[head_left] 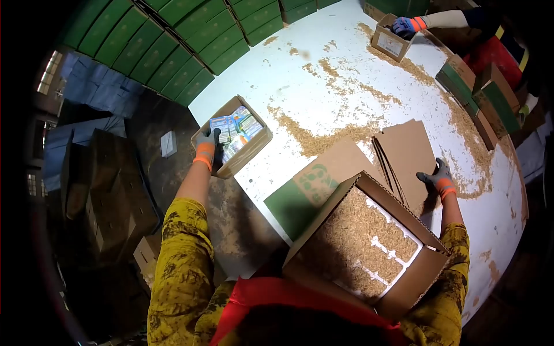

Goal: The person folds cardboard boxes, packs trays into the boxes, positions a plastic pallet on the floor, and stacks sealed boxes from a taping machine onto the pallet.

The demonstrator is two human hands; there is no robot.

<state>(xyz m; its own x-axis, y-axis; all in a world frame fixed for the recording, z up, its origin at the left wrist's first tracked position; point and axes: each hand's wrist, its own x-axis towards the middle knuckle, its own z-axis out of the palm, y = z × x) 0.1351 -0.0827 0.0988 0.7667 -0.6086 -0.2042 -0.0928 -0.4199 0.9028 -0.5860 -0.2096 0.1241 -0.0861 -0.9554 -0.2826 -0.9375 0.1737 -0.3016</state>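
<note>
My left hand (206, 149), in a grey glove with an orange cuff, grips the near-left rim of a small cardboard box (247, 154) at the table's left edge. Colourful printed packets (234, 128) fill that box. My right hand (440, 177), gloved alike, has its thumb and fingers apart at the right edge of several flat brown cardboard sheets (408, 155). Close to my body stands an open carton (430, 274), tilted in view, holding brown shavings (352, 236) around white divider strips (385, 248). A green-printed cardboard flap (314, 179) extends beyond it.
Loose shavings (311, 141) are scattered over the white table (271, 75). Green boxes (173, 63) are stacked along the far left. Another person's gloved hand (408, 26) is at a small box (390, 45) at far right, near more cartons (496, 98). Dark cartons (112, 196) stand at left.
</note>
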